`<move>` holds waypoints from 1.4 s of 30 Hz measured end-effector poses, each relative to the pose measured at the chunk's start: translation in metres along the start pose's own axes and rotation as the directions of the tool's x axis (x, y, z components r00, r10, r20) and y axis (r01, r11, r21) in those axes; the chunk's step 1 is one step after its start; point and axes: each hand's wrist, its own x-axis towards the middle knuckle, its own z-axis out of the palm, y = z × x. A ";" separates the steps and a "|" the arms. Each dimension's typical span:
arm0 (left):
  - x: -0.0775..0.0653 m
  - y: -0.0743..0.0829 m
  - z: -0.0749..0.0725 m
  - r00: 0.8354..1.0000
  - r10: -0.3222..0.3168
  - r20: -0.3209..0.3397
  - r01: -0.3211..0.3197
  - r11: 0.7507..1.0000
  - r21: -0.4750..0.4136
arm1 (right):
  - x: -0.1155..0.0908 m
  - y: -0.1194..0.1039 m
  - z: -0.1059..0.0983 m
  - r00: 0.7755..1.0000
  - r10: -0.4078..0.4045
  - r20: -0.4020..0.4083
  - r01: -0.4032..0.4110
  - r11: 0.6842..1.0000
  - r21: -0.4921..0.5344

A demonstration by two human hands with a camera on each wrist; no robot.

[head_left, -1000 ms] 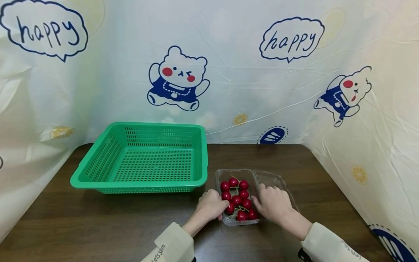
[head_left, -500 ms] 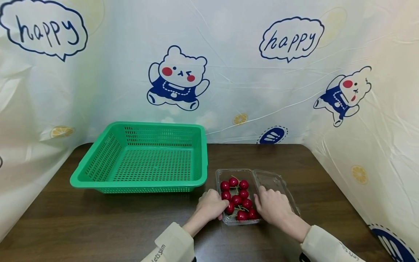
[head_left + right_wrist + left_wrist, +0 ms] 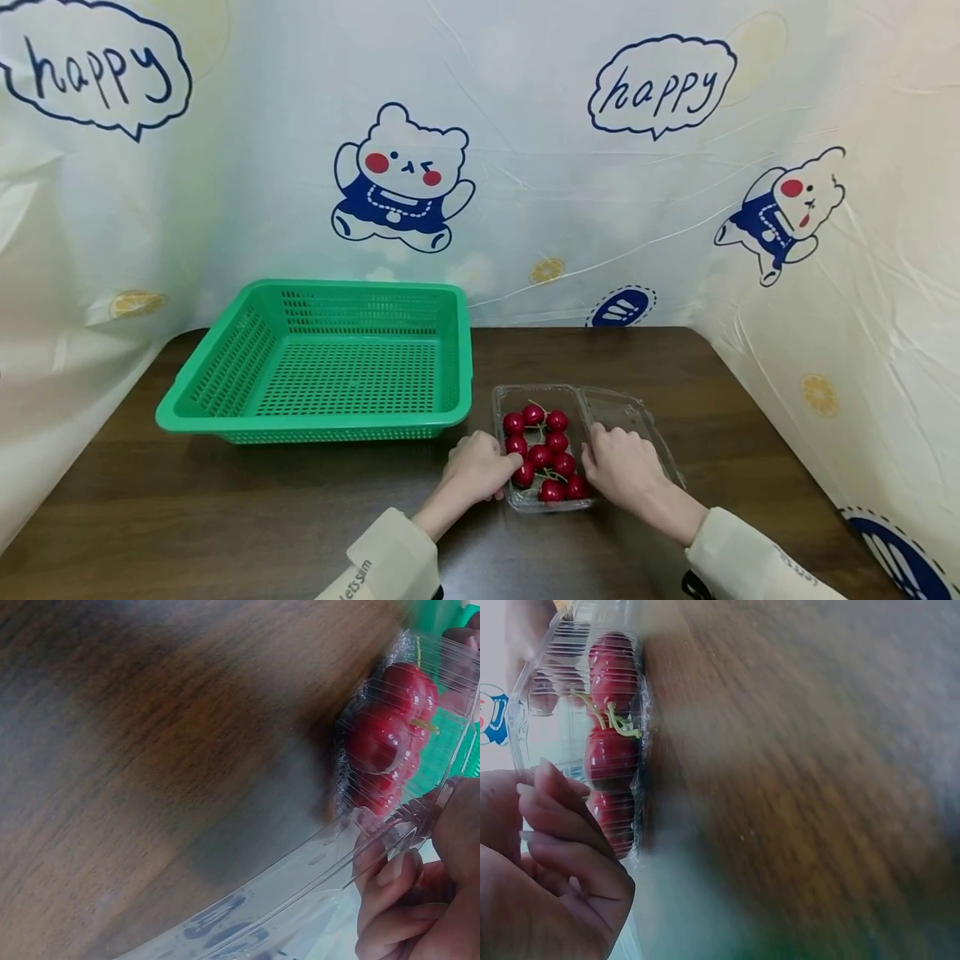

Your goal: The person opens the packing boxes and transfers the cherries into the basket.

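Observation:
A clear plastic clamshell box (image 3: 551, 506) lies on the table, its lid (image 3: 615, 407) folded out to the right. Inside are several dark red cherries (image 3: 540, 456) with green stems. My left hand (image 3: 477, 468) pinches the box's left rim between thumb and fingers; the left wrist view shows its fingers (image 3: 577, 855) curled beside the ribbed wall. On the other side, my right hand (image 3: 626, 468) grips the hinge edge between box and lid. The right wrist view shows its thumb and curled fingers (image 3: 394, 900) at that fold, with the lid stretching away below.
A green perforated plastic basket (image 3: 345, 379) with nothing in it stands at the back left of the dark wooden table (image 3: 300, 517). Behind and at both sides hangs a pale printed curtain (image 3: 525, 83) with bears and lettering.
My right hand has shifted very slightly along the hinge edge, its thumb now higher. The left hand keeps its grip and the cherries lie as before. The head view has tilted a little.

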 end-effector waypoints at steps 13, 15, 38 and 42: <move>-0.002 0.004 -0.003 0.999 -0.010 -0.052 0.013 0.998 0.059 | 0.002 0.000 0.000 1.000 -0.002 0.014 0.002 1.000 0.006; -0.002 0.005 -0.004 0.997 0.004 -0.081 0.004 0.995 0.099 | 0.002 0.000 0.000 1.000 0.000 0.018 0.000 1.000 0.005; -0.008 0.033 -0.006 0.927 0.312 -0.206 -0.172 0.846 0.505 | 0.003 -0.002 -0.003 1.000 -0.015 0.021 0.015 0.999 -0.029; -0.004 0.037 -0.005 0.919 0.336 -0.205 -0.191 0.836 0.514 | 0.003 -0.003 -0.003 1.000 -0.017 0.019 0.018 0.999 -0.032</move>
